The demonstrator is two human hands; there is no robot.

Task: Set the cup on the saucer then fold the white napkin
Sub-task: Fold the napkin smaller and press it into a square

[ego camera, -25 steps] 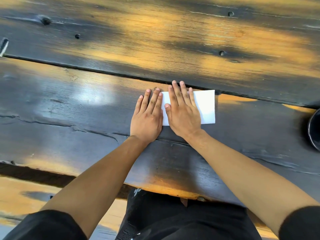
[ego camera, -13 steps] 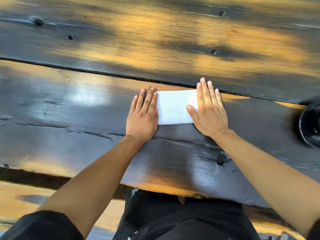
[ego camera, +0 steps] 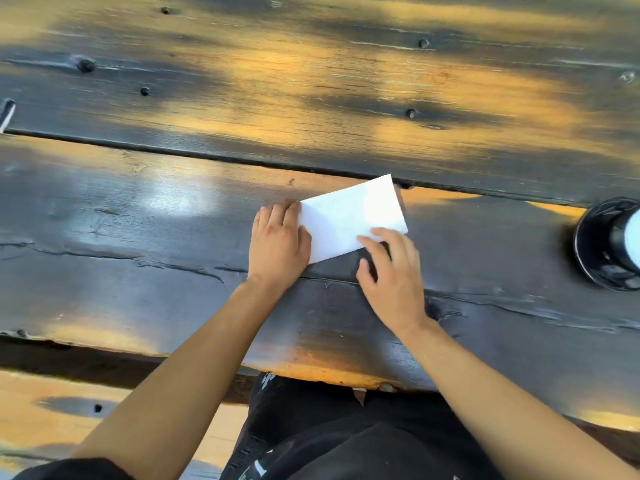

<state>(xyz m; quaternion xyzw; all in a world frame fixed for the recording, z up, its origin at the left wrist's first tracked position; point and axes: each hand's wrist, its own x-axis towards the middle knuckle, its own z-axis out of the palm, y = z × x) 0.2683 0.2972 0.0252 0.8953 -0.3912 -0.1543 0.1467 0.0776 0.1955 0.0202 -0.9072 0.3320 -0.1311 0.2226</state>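
The white napkin lies folded into a narrow rectangle on the dark wooden table, turned so its right end points away from me. My left hand holds the napkin's left end with curled fingers. My right hand has its fingertips on the napkin's near right edge, thumb apart. At the right edge of the view a black saucer carries a cup, which is cut off by the frame.
A gap between planks runs across the table just beyond the napkin. The table's near edge is above my lap. A wooden bench shows at the lower left.
Both hands were flat on the napkin, the right one sliding to its right end. Now the napkin is rotated counter-clockwise, the left fingers curl on its end, and the right hand has dropped to the near edge.
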